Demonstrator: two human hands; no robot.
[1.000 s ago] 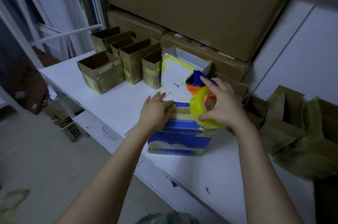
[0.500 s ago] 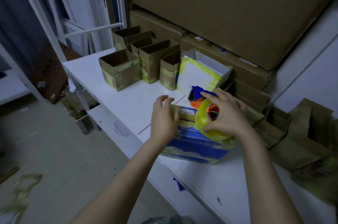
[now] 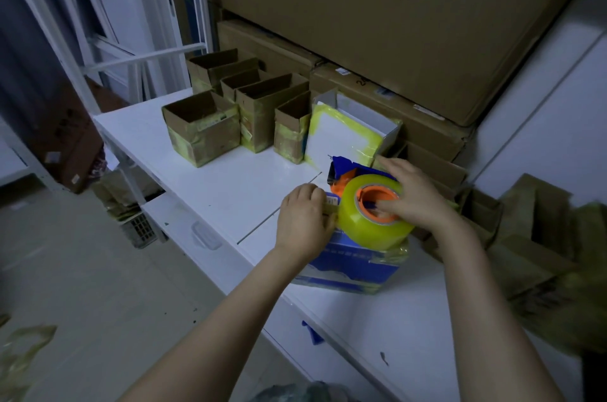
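Two hands share one job here: I have the left hand [image 3: 303, 222] curling its fingers over the top left edge of the blue box [image 3: 354, 262], which sits near the front edge of the bench [image 3: 223, 185]. I judge this pins the tape end and stops the box sliding. The right hand [image 3: 414, 196] grips the single yellow tape roll [image 3: 371, 224] on top of the blue box, with one finger hooked into its orange core so the strip can run across the lid. Behind and left of the blue box I count five open brown cartons [image 3: 200, 129], and just behind it one white box [image 3: 345, 135] edged in yellow tape.
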